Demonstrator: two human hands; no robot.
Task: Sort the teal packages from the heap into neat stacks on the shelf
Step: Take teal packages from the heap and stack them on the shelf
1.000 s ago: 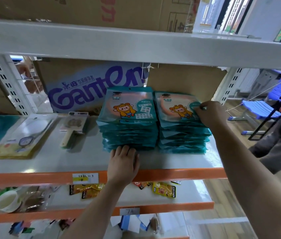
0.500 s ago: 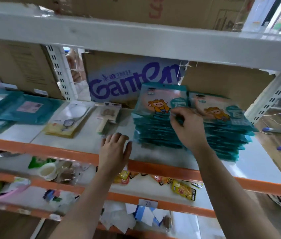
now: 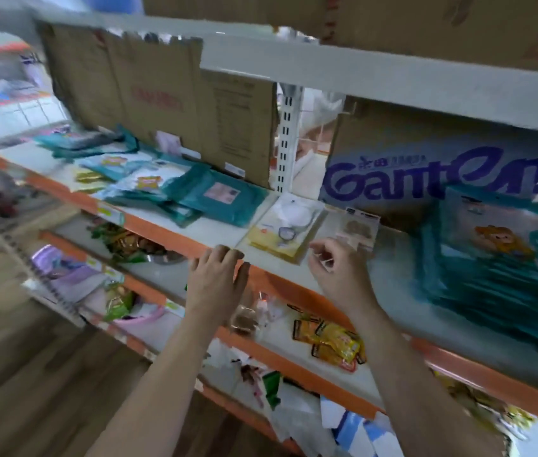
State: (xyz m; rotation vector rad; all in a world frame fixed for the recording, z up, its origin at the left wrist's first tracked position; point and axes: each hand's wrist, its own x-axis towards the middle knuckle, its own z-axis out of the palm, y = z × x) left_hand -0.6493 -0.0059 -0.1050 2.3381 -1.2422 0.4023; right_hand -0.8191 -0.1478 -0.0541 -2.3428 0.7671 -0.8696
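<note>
A loose heap of teal packages (image 3: 195, 192) lies on the white shelf (image 3: 221, 232) to the left. A tall stack of teal packages (image 3: 505, 258) with a cartoon label stands at the right edge, blurred. My left hand (image 3: 216, 278) hovers at the orange front rail with fingers straight and holds nothing. My right hand (image 3: 336, 275) is in front of the shelf between heap and stack, fingers loosely curled, empty. Both hands are apart from the packages.
A yellow-backed blister pack (image 3: 285, 232) and a small carded brush (image 3: 358, 230) lie between heap and stack. Cardboard boxes (image 3: 162, 97) and a Ganten box (image 3: 425, 173) stand behind. Lower shelves hold yellow snack packs (image 3: 333, 344) and clutter. The upper shelf beam (image 3: 360, 74) hangs overhead.
The view has swung left, so the heap is in sight. My right hand came off the stacks and moved left. My left hand left the shelf surface and shifted left along the rail.
</note>
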